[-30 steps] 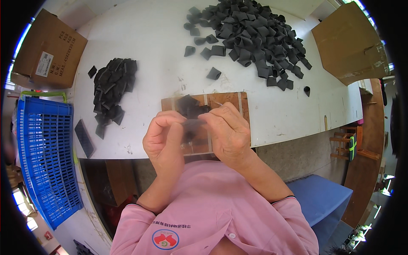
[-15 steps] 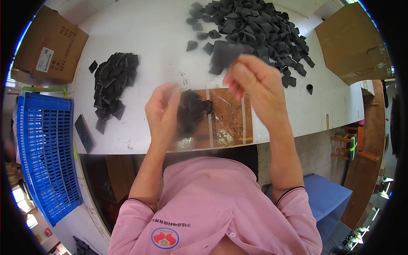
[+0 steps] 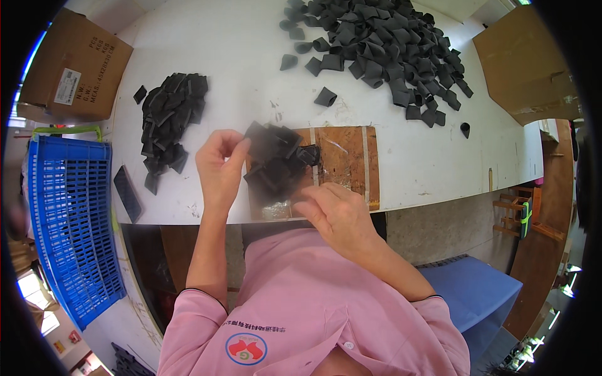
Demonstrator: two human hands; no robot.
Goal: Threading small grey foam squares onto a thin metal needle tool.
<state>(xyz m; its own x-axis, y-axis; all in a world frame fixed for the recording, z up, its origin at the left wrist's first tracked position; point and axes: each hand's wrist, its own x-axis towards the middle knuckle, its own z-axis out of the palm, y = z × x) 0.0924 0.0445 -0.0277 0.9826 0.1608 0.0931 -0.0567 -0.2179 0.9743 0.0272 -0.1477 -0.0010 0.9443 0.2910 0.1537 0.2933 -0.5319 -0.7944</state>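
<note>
My left hand has its thumb and forefinger pinched at the upper left edge of a heap of flat black foam-like pieces. The heap lies on a brown wooden board at the table's front edge and is partly blurred. My right hand hovers at the heap's lower right side, its thumb and forefinger slightly apart with nothing visible between them. At the heap's right edge sits a small shiny black bundle. One curled black piece lies alone just beyond the board.
Many curled black pieces spread over the far right of the white table. Flat black pieces are stacked at left, near a dark phone-like slab. Cardboard boxes flank the table; a blue crate stands left, a blue stool right.
My right hand has let go of a dark piece near the far pile and moved back toward me, down to the heap. My left hand has shifted slightly left and down, its fingers at the heap.
</note>
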